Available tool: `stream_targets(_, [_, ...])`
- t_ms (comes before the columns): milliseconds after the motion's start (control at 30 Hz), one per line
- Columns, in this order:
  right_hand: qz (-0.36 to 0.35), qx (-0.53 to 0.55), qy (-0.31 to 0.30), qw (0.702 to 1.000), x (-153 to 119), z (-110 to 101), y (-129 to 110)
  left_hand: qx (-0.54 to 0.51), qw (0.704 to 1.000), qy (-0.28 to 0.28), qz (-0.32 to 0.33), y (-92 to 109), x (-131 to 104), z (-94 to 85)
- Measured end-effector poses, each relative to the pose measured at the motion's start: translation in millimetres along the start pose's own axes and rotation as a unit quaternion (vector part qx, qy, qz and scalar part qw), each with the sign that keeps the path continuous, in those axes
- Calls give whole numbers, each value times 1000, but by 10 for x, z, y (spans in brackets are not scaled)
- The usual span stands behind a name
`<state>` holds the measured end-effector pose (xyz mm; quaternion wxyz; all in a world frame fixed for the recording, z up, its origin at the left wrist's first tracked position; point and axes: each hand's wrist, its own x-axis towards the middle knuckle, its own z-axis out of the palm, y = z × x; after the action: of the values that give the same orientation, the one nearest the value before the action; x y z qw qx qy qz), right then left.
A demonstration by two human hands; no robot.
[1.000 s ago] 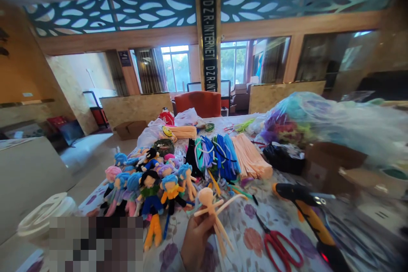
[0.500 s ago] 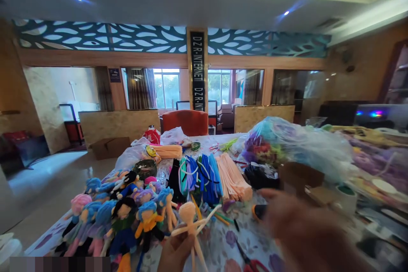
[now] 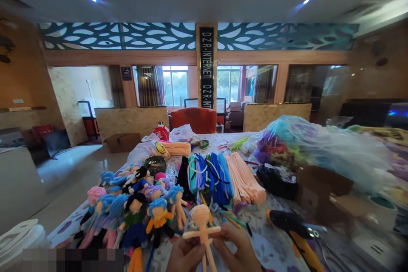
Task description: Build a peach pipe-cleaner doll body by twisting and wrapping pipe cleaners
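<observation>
A peach pipe-cleaner doll (image 3: pixel 200 216) with a round head, outstretched arms and thin legs is upright at the front middle. My left hand (image 3: pixel 186 255) pinches its body from the left, thumb across the torso. My right hand (image 3: pixel 234 246) closes on it from the right, fingers at the arm and side. To the left lie several finished dolls (image 3: pixel 157 216) with coloured hair and clothes. Behind the held doll are bundles of blue pipe cleaners (image 3: pixel 212 178) and peach pipe cleaners (image 3: pixel 244 178).
On the right lies a black and orange glue gun (image 3: pixel 298 236), before an open cardboard box (image 3: pixel 321 191). A black plastic bag (image 3: pixel 276 180) and a large clear bag (image 3: pixel 318 140) of coloured material stand behind. A white lidded bucket (image 3: pixel 24 238) is at the lower left.
My right hand has come left from beside the glue gun to the doll, which both hands now hold. The doll is more upright. The view has shifted, and the scissors are out of sight.
</observation>
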<state>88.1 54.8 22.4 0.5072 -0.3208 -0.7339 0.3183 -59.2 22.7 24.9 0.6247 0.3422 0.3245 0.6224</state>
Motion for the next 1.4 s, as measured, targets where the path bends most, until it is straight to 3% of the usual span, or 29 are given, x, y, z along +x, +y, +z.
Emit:
stream_targets(133, [142,168,-37,975,-69,54,108,26,999,-22,16,11,-35,24])
stream_targets(300, [178,288,-80,937,-69,66,36,36,998,-47,14,32,-51,52])
stream_targets(500, [176,266,-104,942,-63,13,-120,99,995,-7,25,-34,-56,27])
stream_targets(700, [210,242,-103,942,-58,-13,-161,52,997,-49,-3,-95,-74,64])
stream_targets(900, [214,227,-117,943,-30,-52,-261,10,998,-57,-4,-207,-42,53])
stream_targets(1100, [202,157,-115,960,-75,-72,-126,24,998,-62,-22,-102,-63,83])
stream_targets(1400, [199,189,-122,954,-12,-188,-305,10,994,-14,-106,-60,-83,16])
